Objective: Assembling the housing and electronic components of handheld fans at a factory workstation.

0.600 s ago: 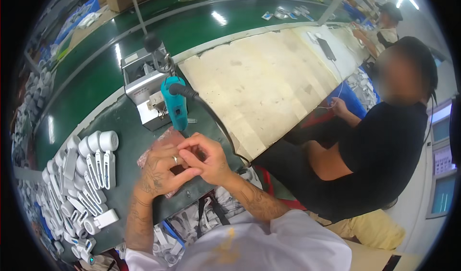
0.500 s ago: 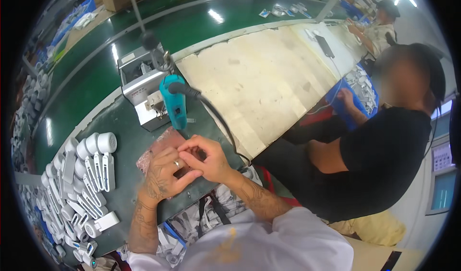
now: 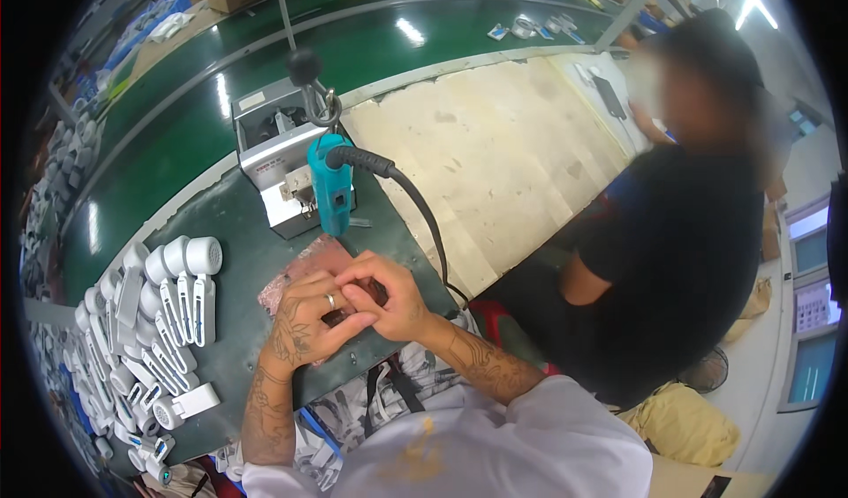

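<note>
My left hand (image 3: 307, 323), with a ring on one finger, and my right hand (image 3: 395, 298) meet over a pinkish, crinkled pad (image 3: 311, 263) on the dark green work table (image 3: 243, 321). The fingertips of both are pinched together. Whatever they hold, if anything, is hidden behind the fingers. Just beyond them a teal electric screwdriver (image 3: 332, 189) hangs upright with its black cable running off to the right. Behind it stands a silver box-shaped machine (image 3: 281, 158), open on top.
Rows of white parts with round heads and slotted handles (image 3: 185, 308) lie on the left. A green conveyor (image 3: 389, 43) runs behind. A cardboard-covered surface (image 3: 477, 154) extends right, where a person in black (image 3: 671, 260) sits close by. White parts fill a container below the table edge (image 3: 320, 445).
My view has shifted slightly, so the table items appear a little further right. My hands stay together with small finger movement. The person at right has leaned toward the far table.
</note>
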The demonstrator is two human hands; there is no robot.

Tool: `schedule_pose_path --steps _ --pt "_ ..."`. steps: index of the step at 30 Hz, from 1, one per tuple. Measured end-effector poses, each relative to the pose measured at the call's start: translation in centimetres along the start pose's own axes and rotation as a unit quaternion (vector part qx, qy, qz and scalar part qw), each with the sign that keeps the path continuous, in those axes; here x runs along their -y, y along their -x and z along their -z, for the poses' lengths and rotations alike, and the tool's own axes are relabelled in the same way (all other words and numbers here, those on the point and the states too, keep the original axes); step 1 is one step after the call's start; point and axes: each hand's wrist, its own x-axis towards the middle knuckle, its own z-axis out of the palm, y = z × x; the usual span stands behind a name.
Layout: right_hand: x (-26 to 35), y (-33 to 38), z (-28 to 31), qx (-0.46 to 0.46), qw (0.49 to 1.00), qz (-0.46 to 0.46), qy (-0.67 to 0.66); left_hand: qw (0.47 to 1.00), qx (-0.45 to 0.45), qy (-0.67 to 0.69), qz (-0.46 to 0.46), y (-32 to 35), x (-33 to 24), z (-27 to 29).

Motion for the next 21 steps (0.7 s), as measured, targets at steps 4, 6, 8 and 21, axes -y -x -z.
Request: schedule_pose_path --steps 4,6,8,21 --pt "-0.25 0.02 0.16 0.008 1.000 0.021 0.012 1.000 0.008 0.000 -0.009 -0.13 0.07 0.21" --pt "-0.17 0.09 0.15 0.016 1.000 0.020 0.007 1.000 0.021 0.005 -0.012 0.01 0.17 0.32" --pt "-0.02 0.13 0.13 0.019 1.000 0.017 0.008 1.000 0.012 0.012 -0.016 -0.04 0.23 0.22" --pt "-0.09 0.10 0.14 0.023 0.999 0.034 -0.013 0.999 0.029 0.034 0.003 0.24 0.51 0.34"
